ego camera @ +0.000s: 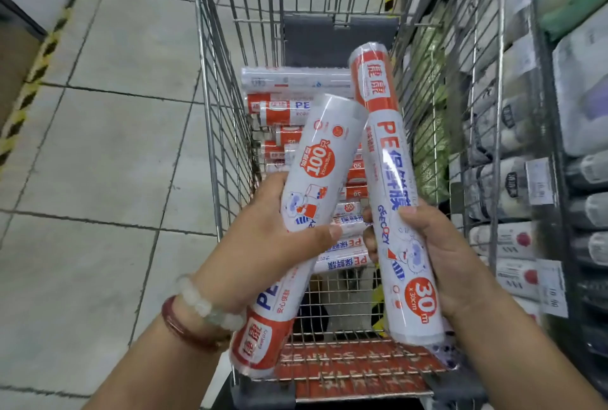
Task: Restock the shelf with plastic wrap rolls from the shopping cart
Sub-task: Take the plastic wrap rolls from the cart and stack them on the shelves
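Plastic wrap rolls, white cylinders with red ends, fill my hands: left hand [263, 241] grasps one [306, 199], right hand [437, 255] another [391, 179]. Many remain in the wire shopping cart [210, 106]; I judge the shelf [526, 159] restocking far from finished.

Two hands over the shopping cart [210, 87]: left hand [263, 238] and right hand [437, 251]. Two plastic wrap rolls lifted above the cart, one roll [306, 199] per hand, the other roll [391, 159] on the right. Roughly a dozen more rolls [296, 106] piled inside the cart; exact number unclear. Two bracelets [197, 314] left of the cart. Many packs on the shelf [539, 133] right of the cart.
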